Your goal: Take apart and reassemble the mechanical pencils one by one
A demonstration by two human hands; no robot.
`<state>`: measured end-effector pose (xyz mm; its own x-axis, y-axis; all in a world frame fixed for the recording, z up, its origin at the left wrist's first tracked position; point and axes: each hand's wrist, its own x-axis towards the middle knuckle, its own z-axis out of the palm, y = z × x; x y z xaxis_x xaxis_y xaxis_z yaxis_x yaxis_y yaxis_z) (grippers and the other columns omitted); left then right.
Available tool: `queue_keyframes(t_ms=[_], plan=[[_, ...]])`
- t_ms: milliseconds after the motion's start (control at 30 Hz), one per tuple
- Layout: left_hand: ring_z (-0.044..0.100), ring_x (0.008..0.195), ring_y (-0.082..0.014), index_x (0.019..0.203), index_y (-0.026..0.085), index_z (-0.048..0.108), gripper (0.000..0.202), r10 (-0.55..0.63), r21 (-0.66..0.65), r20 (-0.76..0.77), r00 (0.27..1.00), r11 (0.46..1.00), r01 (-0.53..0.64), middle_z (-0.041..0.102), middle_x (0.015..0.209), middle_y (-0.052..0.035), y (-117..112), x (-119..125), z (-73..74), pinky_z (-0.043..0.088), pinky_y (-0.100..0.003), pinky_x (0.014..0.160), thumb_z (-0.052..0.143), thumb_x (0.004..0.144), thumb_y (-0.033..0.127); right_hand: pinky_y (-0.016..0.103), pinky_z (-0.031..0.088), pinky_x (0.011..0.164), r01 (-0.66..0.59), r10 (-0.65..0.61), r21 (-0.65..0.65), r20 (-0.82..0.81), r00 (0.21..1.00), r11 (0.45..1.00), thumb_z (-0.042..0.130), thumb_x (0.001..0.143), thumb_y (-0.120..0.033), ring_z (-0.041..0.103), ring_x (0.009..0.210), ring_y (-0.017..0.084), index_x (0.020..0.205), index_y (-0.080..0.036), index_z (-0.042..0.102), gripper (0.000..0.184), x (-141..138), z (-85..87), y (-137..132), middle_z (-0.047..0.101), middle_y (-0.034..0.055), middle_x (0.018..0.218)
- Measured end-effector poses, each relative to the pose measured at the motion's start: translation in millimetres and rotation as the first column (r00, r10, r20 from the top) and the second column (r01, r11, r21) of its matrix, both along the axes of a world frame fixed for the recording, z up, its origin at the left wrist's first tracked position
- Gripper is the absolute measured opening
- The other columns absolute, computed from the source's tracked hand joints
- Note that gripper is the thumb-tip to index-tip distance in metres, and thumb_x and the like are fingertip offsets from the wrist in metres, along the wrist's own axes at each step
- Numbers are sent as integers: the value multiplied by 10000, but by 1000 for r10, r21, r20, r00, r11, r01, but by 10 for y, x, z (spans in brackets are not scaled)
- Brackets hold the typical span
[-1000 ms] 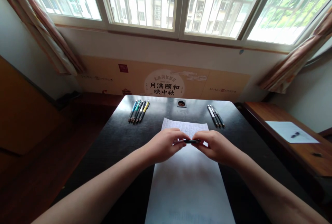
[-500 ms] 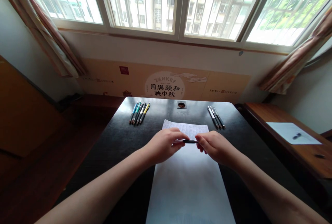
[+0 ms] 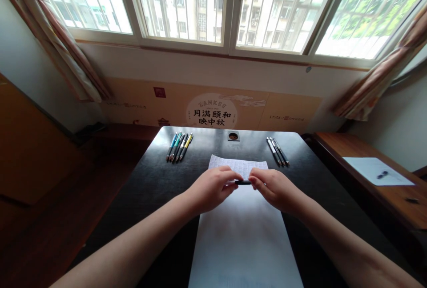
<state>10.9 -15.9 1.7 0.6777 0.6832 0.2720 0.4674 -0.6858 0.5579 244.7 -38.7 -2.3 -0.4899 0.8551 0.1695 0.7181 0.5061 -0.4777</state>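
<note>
A dark pen [image 3: 243,182] is held level between both hands above a white sheet of paper [image 3: 243,230] on the black table [image 3: 156,177]. My left hand [image 3: 211,188] pinches its left end with closed fingers. My right hand [image 3: 271,188] pinches its right end, fingers curled. Only a short dark stretch of the pen shows between the fingertips; the rest is hidden. The paper's far end carries rows of small print.
Several coloured pens [image 3: 179,146] lie in a row at the table's far left, and three more pens [image 3: 278,150] at the far right. A small round hole [image 3: 233,135] sits at the far edge. A wooden side desk [image 3: 376,181] with a sheet stands right.
My hands have drawn closer together along the pen, so less of it shows between the fingertips. The view tilted slightly downward.
</note>
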Motion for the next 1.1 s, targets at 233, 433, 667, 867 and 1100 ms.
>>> queue_keyframes(t_ms=[233,433,667,867,1100], plan=[[694,917,-213,1151,174,700,273,-41,-65,-98,994,997,35,755,1021,-73,-9,-12,54,530,-325,849,500,981,248,273,339,597,-16,17,25,-29,999,1000,441,1035,-413,515,629,158,837,-204,536,303,6,-13,-7,600,6,725],[690,853,-188,1149,177,706,262,-16,123,-75,997,992,25,759,986,-65,-9,-14,34,540,-297,803,510,975,192,280,340,584,15,-19,-26,-169,985,1000,351,1054,-474,483,593,156,703,-205,463,455,-46,-37,5,538,2,647],[636,781,-180,1058,188,735,254,1,520,-124,992,852,64,763,898,-54,56,-92,74,494,-316,740,485,1013,188,237,286,415,-149,-182,-534,-518,836,832,360,979,-690,359,392,98,640,-216,396,583,-149,-214,34,442,-48,485],[590,962,-227,971,262,768,170,92,623,-58,994,781,-36,698,1041,-67,29,-88,65,453,-387,885,610,947,207,250,394,528,-124,-80,-466,-394,916,876,419,990,-637,455,490,115,596,-192,459,596,-143,-157,-1,505,-18,511],[574,694,-161,989,206,736,202,80,617,-81,993,787,-13,672,741,-26,8,-65,72,441,-284,648,534,982,192,201,412,392,-138,-295,-571,-598,746,810,528,902,-700,556,538,136,1017,-193,557,522,-163,-154,35,588,-15,690]])
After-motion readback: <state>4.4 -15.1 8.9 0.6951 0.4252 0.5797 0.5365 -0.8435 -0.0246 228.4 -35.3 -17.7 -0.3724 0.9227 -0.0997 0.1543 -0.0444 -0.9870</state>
